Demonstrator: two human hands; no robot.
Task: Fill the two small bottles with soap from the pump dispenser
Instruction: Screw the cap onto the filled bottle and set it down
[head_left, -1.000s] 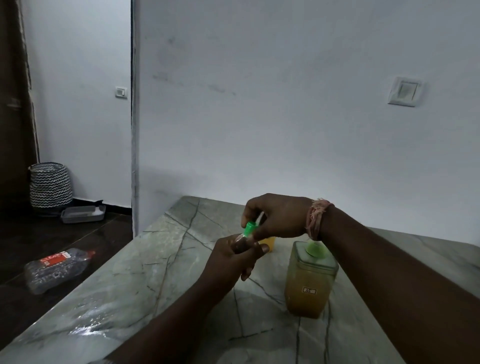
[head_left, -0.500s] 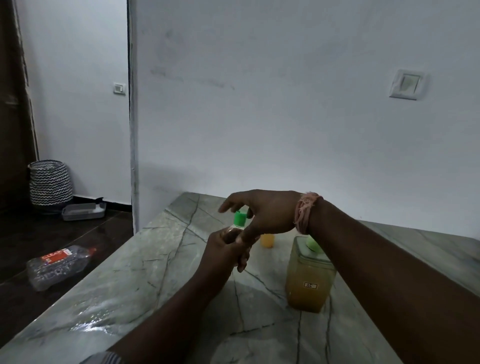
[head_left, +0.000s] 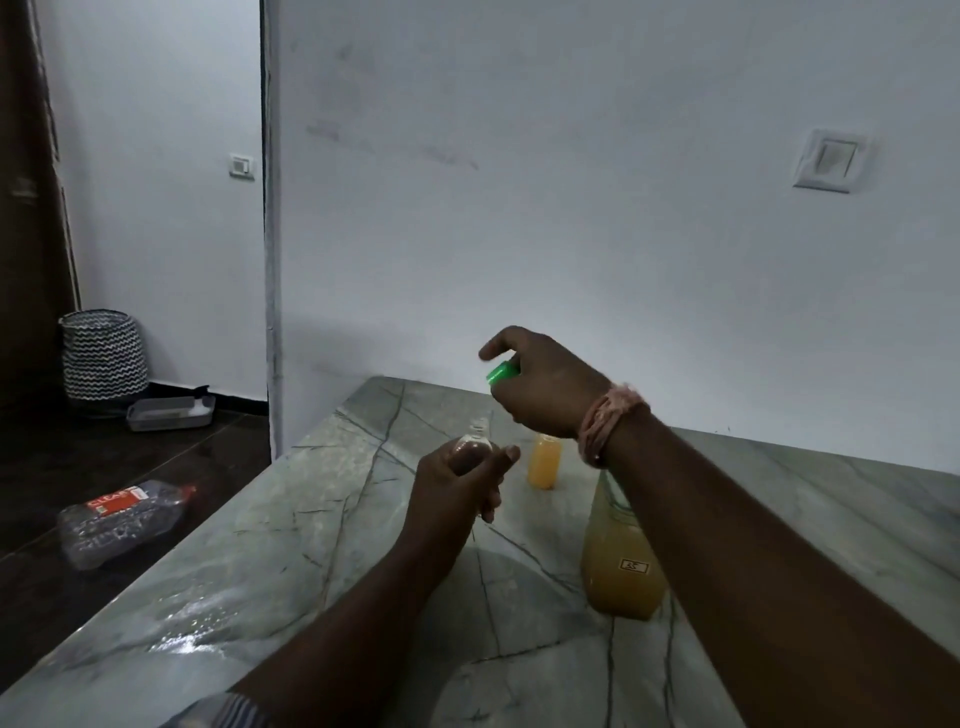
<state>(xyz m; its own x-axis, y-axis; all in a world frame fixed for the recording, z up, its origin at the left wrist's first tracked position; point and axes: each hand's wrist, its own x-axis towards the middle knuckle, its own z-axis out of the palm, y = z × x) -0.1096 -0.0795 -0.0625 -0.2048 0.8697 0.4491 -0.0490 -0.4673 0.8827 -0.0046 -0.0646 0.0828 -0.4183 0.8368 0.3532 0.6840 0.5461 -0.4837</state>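
Note:
My left hand (head_left: 457, 488) is closed around a small clear bottle (head_left: 474, 444), held upright above the marble counter (head_left: 322, 545); its neck is uncapped. My right hand (head_left: 545, 387) is raised above and to the right of it, pinching a green cap (head_left: 503, 373). A second small bottle (head_left: 544, 461), filled with orange-yellow soap, stands on the counter behind my hands. The large soap container (head_left: 621, 571), holding amber liquid, stands to the right; my right forearm hides its top.
A white wall runs right behind the counter, with a switch plate (head_left: 828, 161). On the dark floor to the left lie an empty plastic bottle (head_left: 124, 517), a grey tray (head_left: 169, 413) and a patterned basket (head_left: 104, 356). The counter's near-left surface looks wet.
My right hand has lifted the green cap off the small bottle and moved it up and right. The left hand keeps holding the bottle, now uncapped.

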